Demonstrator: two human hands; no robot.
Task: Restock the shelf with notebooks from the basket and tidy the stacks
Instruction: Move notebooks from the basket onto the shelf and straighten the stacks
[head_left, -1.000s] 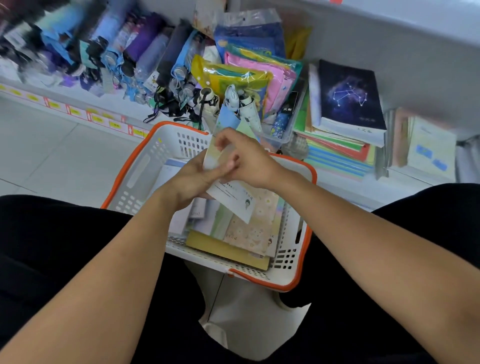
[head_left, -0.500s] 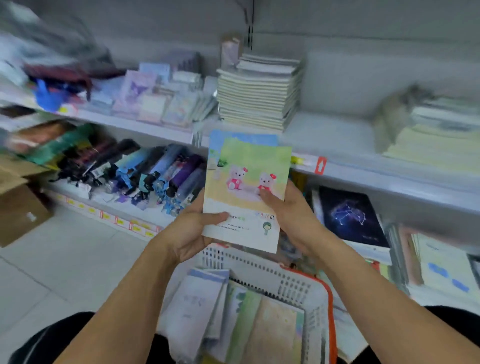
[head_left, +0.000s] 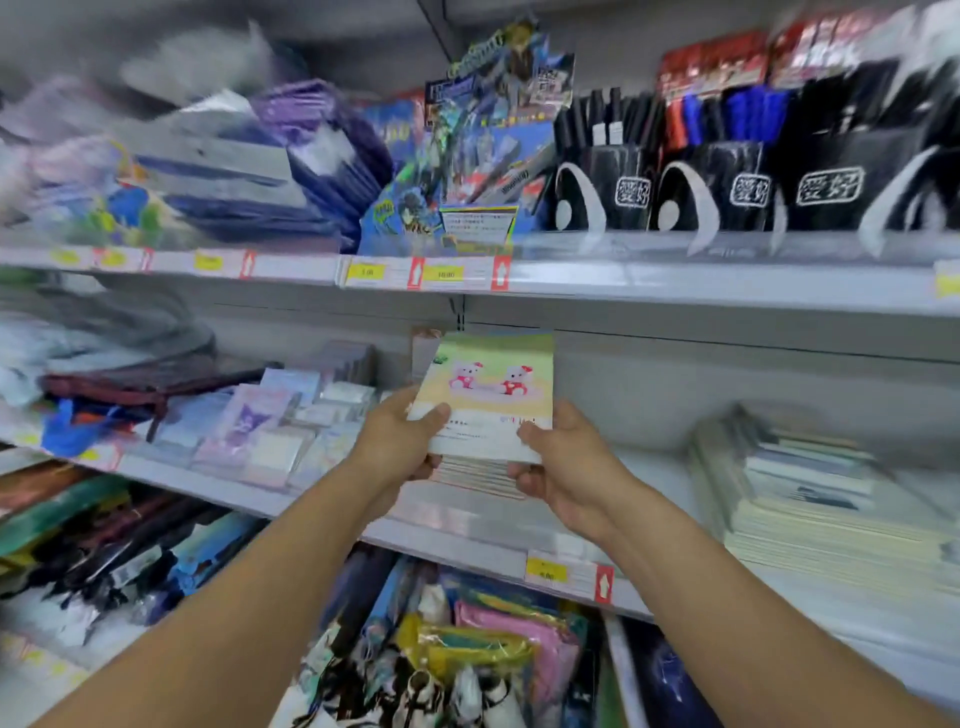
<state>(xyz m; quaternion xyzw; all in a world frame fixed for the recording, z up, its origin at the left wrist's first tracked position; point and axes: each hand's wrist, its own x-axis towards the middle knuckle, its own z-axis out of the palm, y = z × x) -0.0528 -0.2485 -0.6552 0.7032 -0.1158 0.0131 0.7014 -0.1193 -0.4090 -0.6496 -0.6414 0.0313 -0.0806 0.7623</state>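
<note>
I see both hands gripping 1 notebook by its near edge: left hand at the left corner, right hand at the right, thumbs on the cover. It sits over the stack on the middle shelf, long axis pointing away. I judge both hands equally near; next, lower it square.

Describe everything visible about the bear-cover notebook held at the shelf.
The thin paper notebook with a green-and-yellow cover shows two white cartoon bears in red and a white strip with small print near its lower edge. It lies nearly flat, cover up, atop a stack of similar notebooks on the middle shelf. The left hand and right hand grip its near corners, thumbs on top.
</note>
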